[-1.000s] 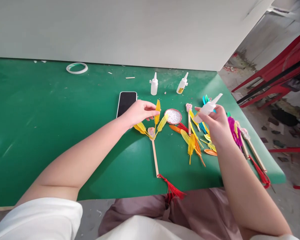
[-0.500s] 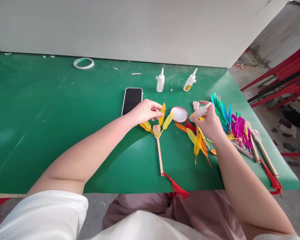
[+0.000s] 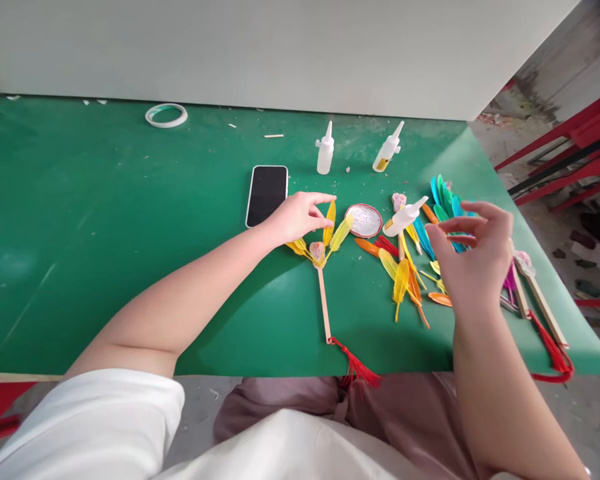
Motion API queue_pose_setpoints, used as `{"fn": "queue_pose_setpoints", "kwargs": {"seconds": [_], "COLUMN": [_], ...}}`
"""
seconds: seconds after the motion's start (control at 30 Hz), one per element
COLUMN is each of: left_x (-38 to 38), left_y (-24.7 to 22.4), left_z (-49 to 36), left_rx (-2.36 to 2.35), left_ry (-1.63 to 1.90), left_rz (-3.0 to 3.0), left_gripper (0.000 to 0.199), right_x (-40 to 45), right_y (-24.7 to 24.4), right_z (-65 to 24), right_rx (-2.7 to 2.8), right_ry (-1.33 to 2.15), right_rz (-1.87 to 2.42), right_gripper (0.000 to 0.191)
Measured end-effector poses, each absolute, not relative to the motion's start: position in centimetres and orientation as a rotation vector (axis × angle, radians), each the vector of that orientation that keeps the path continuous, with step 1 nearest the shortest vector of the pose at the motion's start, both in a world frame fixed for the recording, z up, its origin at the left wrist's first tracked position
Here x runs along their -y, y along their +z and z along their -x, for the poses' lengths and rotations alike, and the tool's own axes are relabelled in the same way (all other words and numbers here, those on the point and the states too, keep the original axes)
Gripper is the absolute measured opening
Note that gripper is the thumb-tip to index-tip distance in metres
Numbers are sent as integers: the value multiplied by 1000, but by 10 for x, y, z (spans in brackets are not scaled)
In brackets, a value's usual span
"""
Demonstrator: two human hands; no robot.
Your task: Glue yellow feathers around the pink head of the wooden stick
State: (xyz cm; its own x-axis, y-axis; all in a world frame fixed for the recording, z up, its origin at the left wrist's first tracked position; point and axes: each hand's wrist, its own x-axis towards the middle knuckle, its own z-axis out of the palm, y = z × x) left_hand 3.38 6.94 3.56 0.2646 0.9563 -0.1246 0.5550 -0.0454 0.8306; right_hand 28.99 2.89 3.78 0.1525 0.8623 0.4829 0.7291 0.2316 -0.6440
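Handle (image 3: 324, 303) lengthwise, tassel (image 3: 357, 367) toward lap (image 3: 300, 401)

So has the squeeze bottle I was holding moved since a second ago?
Yes, to the left: the squeeze bottle was held up farther right of the round dish, and now lies closer to it, out of the right hand.

Soft, even light casts gentle shadows and a pale sheen across the green tabletop (image 3: 110, 220).

Red chairs (image 3: 575, 140) beside a green table (image 3: 130, 233), pale panel (image 3: 260, 53) behind.
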Motion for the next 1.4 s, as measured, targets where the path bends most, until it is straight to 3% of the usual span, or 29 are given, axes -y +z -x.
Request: {"fn": "queue_pose_setpoints", "kwargs": {"seconds": [0.1, 0.27, 1.4], "left_x": [-70, -70, -67], "left_y": [32, 30, 26], "left_z": [-33, -33, -39], "left_rx": [-1394, -1384, -1329], "left_ry": [615, 633, 564], "left_rz": [-1730, -1740, -1492], "left_gripper": [54, 51, 36], "right_x": [1, 33, 52], "right_y": [37, 13, -2], "right_z": [-256, -209, -206], "right_rx": [2009, 2578, 2548], "right_ry": [194, 199, 274], "right_rz": [1299, 905, 924], "right_gripper": [30, 23, 23]}}
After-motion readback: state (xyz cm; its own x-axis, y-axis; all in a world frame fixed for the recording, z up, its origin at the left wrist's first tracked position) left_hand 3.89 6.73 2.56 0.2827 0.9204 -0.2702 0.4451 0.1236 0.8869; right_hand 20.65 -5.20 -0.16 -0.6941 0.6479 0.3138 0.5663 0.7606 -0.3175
